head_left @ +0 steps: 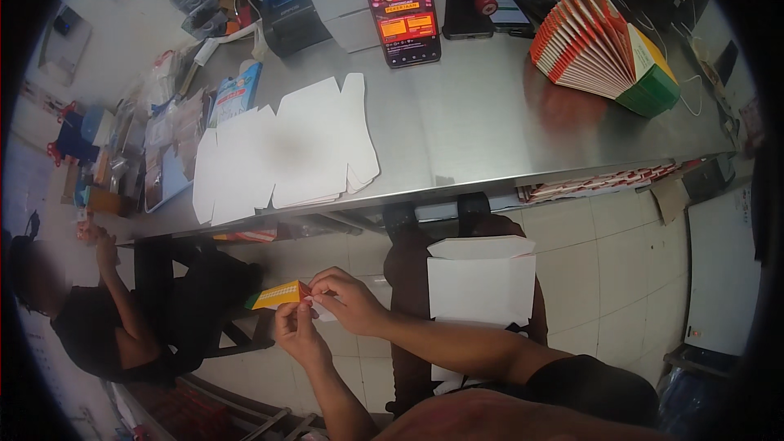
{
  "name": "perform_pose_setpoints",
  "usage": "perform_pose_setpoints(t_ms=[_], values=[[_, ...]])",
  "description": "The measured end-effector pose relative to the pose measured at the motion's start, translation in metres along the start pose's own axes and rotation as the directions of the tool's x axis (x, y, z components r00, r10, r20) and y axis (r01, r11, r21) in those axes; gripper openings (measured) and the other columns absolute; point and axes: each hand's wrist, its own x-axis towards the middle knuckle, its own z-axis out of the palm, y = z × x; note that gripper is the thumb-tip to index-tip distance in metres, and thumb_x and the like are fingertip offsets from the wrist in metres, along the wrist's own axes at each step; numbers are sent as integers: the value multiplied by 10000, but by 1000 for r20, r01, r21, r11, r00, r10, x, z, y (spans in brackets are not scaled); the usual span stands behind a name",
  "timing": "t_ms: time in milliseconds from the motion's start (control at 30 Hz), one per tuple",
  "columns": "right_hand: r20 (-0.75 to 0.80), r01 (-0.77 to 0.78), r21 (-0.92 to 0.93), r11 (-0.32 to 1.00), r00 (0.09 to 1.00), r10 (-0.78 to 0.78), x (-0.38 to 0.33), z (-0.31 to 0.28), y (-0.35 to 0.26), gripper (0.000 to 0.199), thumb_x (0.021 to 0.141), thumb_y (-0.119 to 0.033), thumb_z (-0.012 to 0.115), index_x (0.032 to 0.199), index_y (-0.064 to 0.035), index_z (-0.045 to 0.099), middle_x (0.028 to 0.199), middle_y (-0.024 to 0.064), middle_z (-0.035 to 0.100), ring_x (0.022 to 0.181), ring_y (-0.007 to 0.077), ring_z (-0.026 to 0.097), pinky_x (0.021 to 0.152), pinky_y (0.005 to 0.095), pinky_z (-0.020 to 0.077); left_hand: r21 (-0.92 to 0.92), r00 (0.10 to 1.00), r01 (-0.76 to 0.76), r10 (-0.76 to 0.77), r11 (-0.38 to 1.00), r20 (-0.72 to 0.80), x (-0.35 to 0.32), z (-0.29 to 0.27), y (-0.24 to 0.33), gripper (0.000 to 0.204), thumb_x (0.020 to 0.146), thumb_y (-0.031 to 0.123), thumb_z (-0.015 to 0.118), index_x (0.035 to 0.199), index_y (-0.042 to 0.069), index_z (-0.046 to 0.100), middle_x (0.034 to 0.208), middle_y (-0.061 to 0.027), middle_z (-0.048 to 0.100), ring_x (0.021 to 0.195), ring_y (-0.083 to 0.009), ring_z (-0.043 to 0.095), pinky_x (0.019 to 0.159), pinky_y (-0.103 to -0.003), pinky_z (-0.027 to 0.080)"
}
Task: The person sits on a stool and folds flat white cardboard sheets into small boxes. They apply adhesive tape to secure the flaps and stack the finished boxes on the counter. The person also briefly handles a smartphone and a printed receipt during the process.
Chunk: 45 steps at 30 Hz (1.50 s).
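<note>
The left hand (300, 336) and right hand (349, 304) pinch one end of the yellow box (280, 295), fingers nearly closed. It's in the air near the tabletop (457, 126). It looks light and easy to bend; hold its edges gently.

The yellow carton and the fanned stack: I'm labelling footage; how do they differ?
The yellow carton is held between the left hand and right hand; the fanned stack rests on the table. The carton looks like one piece, while the stack spreads many layers. Both show red, yellow and green.
</note>
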Motion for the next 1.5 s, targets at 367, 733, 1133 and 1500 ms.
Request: perform_pose_setpoints(t_ms=[367, 733, 1133, 1500], values=[[3, -186, 48, 981, 983, 186, 4, 3, 11, 86, 964, -36, 651, 1014, -20, 582, 1169, 136, 613, 1040, 294, 647, 868, 411, 543, -64, 989, 106, -98, 992, 108, 4, 2, -12, 186, 983, 47, 705, 1155, 14, 642, 1111, -80, 681, 944, -145, 645, 821, -284, 532], [-52, -190, -182, 965, 982, 184, 4, 1, 14, 238, 882, -30, 744, 1046, -57, 574, 1314, 156, 624, 1131, 348, 626, 948, 425, 527, 69, 976, 212, -215, 975, 37, 3, 15, -11, 137, 1013, 99, 682, 1113, 31, 617, 1080, -64, 682, 963, -127, 635, 814, -267, 517], [70, -83, -559, 825, 987, 146, -3, 4, 16, 551, 835, -27, 738, 1346, -17, 534, 1385, 175, 591, 1282, 397, 556, 1022, 494, 482, 12, 968, 79, -74, 997, -241, 20, 18, -17, 132, 1061, 143, 612, 1062, 26, 549, 1061, -114, 667, 951, -180, 680, 866, -385, 604], [124, -351, -337, 874, 903, 411, -9, 7, 19, 445, 971, -167, 620, 1391, -43, 541, 1321, 208, 653, 1076, 383, 704, 938, 474, 556, 158, 973, 78, -41, 984, -228, 30, 32, -15, 149, 1064, 171, 608, 1035, 40, 543, 997, -74, 633, 884, -120, 604, 770, -272, 520]])
